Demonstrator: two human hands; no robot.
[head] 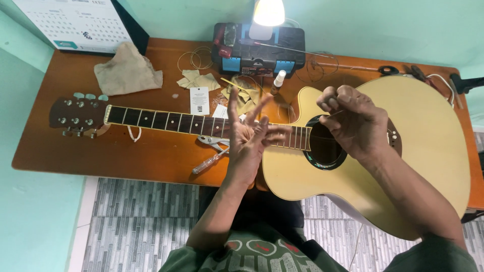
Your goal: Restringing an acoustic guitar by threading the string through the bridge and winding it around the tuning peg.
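Observation:
A pale acoustic guitar (428,151) lies flat on a brown wooden table (126,156), its dark neck (161,121) pointing left to the headstock (75,116). My left hand (249,143) hovers over the upper frets with the fingers spread apart and the palm turned up. My right hand (353,123) is above the sound hole (322,146), fingers curled, pinching a thin guitar string (337,114) that is barely visible. Whether the string reaches my left hand I cannot tell.
A black and blue toolbox (259,50) stands at the back under a lit lamp (268,12). A beige cloth (126,70), coiled strings (194,59), a paper tag (199,99), a small spray bottle (277,82), a screwdriver (209,162) and a calendar (75,22) lie around.

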